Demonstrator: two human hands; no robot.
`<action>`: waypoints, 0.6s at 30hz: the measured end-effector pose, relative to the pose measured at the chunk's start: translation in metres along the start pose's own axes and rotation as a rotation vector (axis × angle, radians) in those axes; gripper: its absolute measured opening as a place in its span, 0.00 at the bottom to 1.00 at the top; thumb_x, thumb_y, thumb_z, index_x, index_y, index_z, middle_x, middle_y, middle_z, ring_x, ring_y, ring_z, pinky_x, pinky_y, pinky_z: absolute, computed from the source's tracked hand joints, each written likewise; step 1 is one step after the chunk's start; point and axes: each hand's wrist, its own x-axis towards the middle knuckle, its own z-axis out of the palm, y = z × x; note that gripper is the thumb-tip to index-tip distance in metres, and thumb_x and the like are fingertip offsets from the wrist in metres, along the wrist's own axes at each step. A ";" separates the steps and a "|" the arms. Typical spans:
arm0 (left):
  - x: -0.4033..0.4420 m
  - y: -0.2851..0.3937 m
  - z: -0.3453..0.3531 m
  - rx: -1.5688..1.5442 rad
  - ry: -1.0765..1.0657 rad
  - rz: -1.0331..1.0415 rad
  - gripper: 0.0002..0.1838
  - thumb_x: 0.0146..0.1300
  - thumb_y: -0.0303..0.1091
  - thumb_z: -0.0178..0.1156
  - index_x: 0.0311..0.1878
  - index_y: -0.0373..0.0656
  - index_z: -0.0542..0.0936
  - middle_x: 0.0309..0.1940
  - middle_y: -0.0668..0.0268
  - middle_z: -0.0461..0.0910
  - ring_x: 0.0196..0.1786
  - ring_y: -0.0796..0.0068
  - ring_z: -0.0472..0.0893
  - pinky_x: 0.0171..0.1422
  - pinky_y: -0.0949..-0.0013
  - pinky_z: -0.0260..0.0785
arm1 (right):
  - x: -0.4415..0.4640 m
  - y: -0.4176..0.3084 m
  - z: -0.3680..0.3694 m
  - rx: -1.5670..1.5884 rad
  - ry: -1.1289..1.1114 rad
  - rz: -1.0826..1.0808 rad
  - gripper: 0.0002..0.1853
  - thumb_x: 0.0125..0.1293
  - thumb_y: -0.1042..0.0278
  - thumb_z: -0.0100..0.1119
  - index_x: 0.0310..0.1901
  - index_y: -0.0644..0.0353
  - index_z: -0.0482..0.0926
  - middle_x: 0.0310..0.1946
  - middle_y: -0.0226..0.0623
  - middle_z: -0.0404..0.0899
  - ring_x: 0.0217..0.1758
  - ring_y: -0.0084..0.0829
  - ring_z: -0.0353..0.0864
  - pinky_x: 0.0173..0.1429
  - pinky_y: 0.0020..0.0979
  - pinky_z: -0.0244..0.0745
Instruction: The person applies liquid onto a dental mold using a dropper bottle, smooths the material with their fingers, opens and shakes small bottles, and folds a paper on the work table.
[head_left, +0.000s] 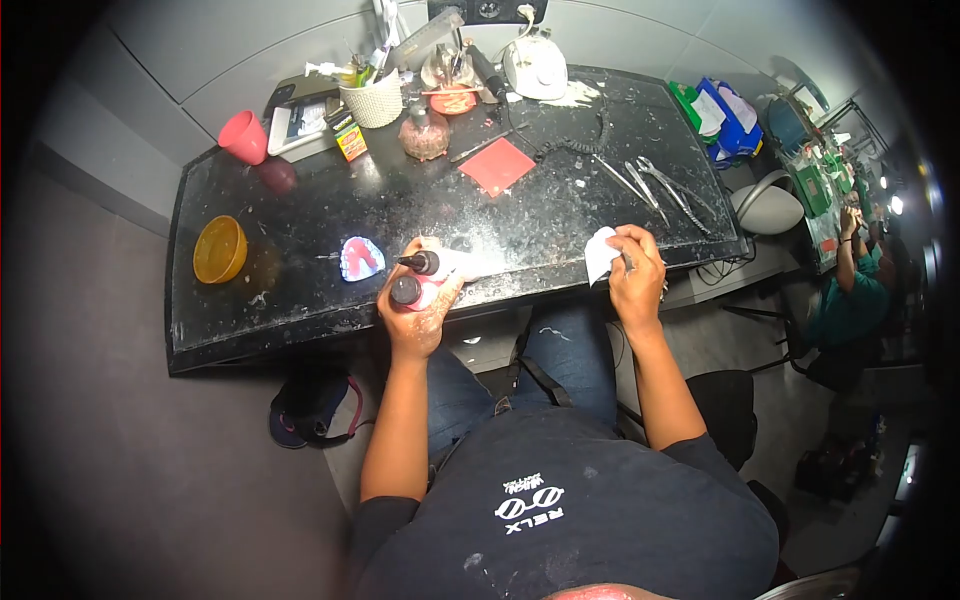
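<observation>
Near the front edge of the black table, my left hand (418,318) is wrapped round two small bottles (432,285) with dark caps, one of them pinkish. Just left of it lies a dental model (361,259) with a pink and blue piece on it. My right hand (637,272) pinches a white piece of paper or tissue (601,255) over the table's front edge. White powder (488,248) is scattered between my hands.
On the table (330,210) are an orange bowl (220,249), a pink cup (243,138), a woven pot of tools (372,102), a glass bottle (424,136), a red sheet (497,167) and metal pliers (675,195). A person in green (850,300) is at the far right.
</observation>
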 end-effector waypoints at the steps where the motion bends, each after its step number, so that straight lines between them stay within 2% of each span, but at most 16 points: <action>1: 0.000 0.000 0.000 -0.018 0.001 0.002 0.26 0.53 0.24 0.80 0.55 0.32 0.83 0.53 0.59 0.85 0.52 0.71 0.83 0.62 0.65 0.75 | 0.002 -0.003 -0.004 -0.138 0.027 -0.071 0.17 0.55 0.87 0.57 0.45 0.63 0.85 0.56 0.52 0.79 0.60 0.53 0.79 0.65 0.47 0.73; 2: -0.001 0.000 0.000 -0.016 0.015 0.004 0.26 0.53 0.24 0.80 0.55 0.32 0.83 0.53 0.59 0.85 0.52 0.71 0.83 0.62 0.65 0.75 | 0.004 -0.009 -0.009 -0.272 0.053 -0.149 0.16 0.56 0.84 0.57 0.46 0.61 0.85 0.61 0.54 0.76 0.66 0.56 0.75 0.71 0.51 0.68; 3: -0.002 0.001 0.000 -0.015 0.024 -0.012 0.26 0.52 0.24 0.80 0.55 0.32 0.83 0.52 0.60 0.85 0.51 0.71 0.83 0.62 0.65 0.75 | -0.003 0.001 -0.006 -0.280 0.011 -0.020 0.17 0.58 0.80 0.57 0.49 0.58 0.84 0.69 0.57 0.70 0.75 0.62 0.65 0.79 0.56 0.56; 4: -0.004 0.001 -0.001 -0.016 0.033 -0.029 0.26 0.52 0.24 0.80 0.55 0.32 0.83 0.52 0.60 0.85 0.51 0.71 0.83 0.62 0.65 0.75 | -0.006 0.009 -0.003 -0.252 -0.014 0.085 0.19 0.59 0.82 0.56 0.52 0.58 0.83 0.69 0.59 0.70 0.75 0.61 0.67 0.81 0.52 0.58; 5: -0.006 -0.004 -0.002 -0.049 0.049 -0.114 0.25 0.51 0.25 0.81 0.53 0.31 0.84 0.50 0.60 0.85 0.51 0.71 0.83 0.62 0.66 0.74 | -0.008 0.016 -0.004 -0.210 -0.023 0.092 0.18 0.60 0.83 0.55 0.51 0.60 0.83 0.67 0.60 0.73 0.72 0.61 0.70 0.80 0.50 0.61; 6: 0.000 0.010 0.001 -0.042 0.014 -0.019 0.24 0.50 0.26 0.82 0.50 0.31 0.85 0.51 0.57 0.86 0.51 0.69 0.84 0.63 0.65 0.75 | -0.007 0.015 -0.005 -0.169 -0.031 0.102 0.18 0.60 0.83 0.54 0.51 0.62 0.83 0.65 0.61 0.75 0.70 0.61 0.74 0.79 0.48 0.63; 7: 0.000 0.007 0.001 0.005 0.030 0.008 0.22 0.50 0.26 0.82 0.49 0.32 0.86 0.51 0.56 0.86 0.52 0.67 0.85 0.63 0.63 0.75 | -0.005 0.013 -0.005 -0.191 0.009 -0.030 0.17 0.60 0.86 0.53 0.49 0.67 0.83 0.56 0.60 0.83 0.61 0.57 0.83 0.71 0.45 0.72; 8: -0.001 0.003 0.000 0.052 0.047 0.031 0.21 0.50 0.26 0.82 0.47 0.33 0.86 0.51 0.54 0.86 0.53 0.65 0.85 0.63 0.62 0.75 | -0.004 0.010 -0.005 -0.189 -0.002 -0.042 0.17 0.60 0.86 0.53 0.49 0.67 0.83 0.56 0.60 0.83 0.61 0.57 0.83 0.71 0.45 0.72; 9: 0.000 0.004 -0.002 0.067 0.029 0.068 0.19 0.50 0.26 0.81 0.46 0.34 0.87 0.51 0.53 0.87 0.55 0.59 0.86 0.65 0.59 0.75 | -0.003 0.006 -0.003 -0.150 0.007 -0.003 0.17 0.59 0.87 0.52 0.48 0.68 0.84 0.52 0.58 0.85 0.58 0.56 0.85 0.69 0.44 0.75; 10: 0.001 0.004 -0.002 0.067 0.048 0.066 0.19 0.50 0.26 0.81 0.46 0.34 0.87 0.51 0.53 0.87 0.55 0.59 0.86 0.65 0.59 0.75 | -0.001 0.003 -0.001 -0.110 0.016 0.035 0.17 0.58 0.89 0.51 0.47 0.70 0.84 0.49 0.57 0.87 0.55 0.54 0.87 0.66 0.44 0.77; 11: 0.001 0.004 -0.002 0.076 0.021 0.084 0.19 0.50 0.26 0.81 0.46 0.35 0.87 0.50 0.53 0.87 0.55 0.57 0.86 0.65 0.58 0.75 | 0.003 0.002 0.001 -0.118 0.017 0.012 0.18 0.56 0.91 0.50 0.46 0.70 0.85 0.47 0.55 0.88 0.52 0.51 0.89 0.61 0.39 0.80; 13: 0.003 0.001 -0.006 0.102 -0.028 0.141 0.20 0.51 0.27 0.80 0.48 0.35 0.87 0.48 0.52 0.87 0.56 0.53 0.86 0.67 0.54 0.75 | 0.016 -0.002 0.003 -0.080 -0.044 -0.007 0.19 0.56 0.90 0.50 0.46 0.70 0.85 0.48 0.53 0.88 0.52 0.49 0.89 0.59 0.37 0.81; 14: 0.005 0.000 -0.008 0.128 -0.044 0.201 0.25 0.48 0.25 0.82 0.51 0.30 0.85 0.51 0.53 0.86 0.55 0.60 0.85 0.66 0.58 0.74 | 0.024 -0.004 0.006 -0.045 -0.093 -0.012 0.20 0.55 0.90 0.49 0.46 0.70 0.86 0.49 0.52 0.89 0.52 0.46 0.90 0.57 0.36 0.82; 15: 0.006 0.001 -0.009 0.103 -0.038 0.180 0.26 0.48 0.26 0.82 0.51 0.30 0.85 0.52 0.52 0.86 0.57 0.58 0.85 0.66 0.57 0.74 | 0.032 -0.008 0.011 -0.014 -0.102 -0.011 0.21 0.54 0.91 0.47 0.45 0.70 0.86 0.49 0.51 0.89 0.52 0.42 0.90 0.55 0.33 0.82; 17: 0.006 0.002 -0.011 0.104 -0.039 0.174 0.28 0.47 0.28 0.82 0.53 0.31 0.85 0.55 0.50 0.85 0.59 0.55 0.85 0.68 0.56 0.73 | 0.049 -0.014 0.024 0.023 -0.123 -0.048 0.21 0.54 0.92 0.47 0.44 0.69 0.87 0.49 0.49 0.90 0.53 0.42 0.90 0.58 0.33 0.82; 18: 0.006 0.003 -0.011 0.070 -0.033 0.132 0.27 0.50 0.31 0.82 0.53 0.32 0.85 0.54 0.50 0.86 0.59 0.52 0.85 0.69 0.55 0.73 | 0.057 -0.014 0.030 0.059 -0.137 -0.059 0.21 0.55 0.92 0.48 0.44 0.68 0.88 0.50 0.48 0.90 0.54 0.42 0.90 0.59 0.33 0.82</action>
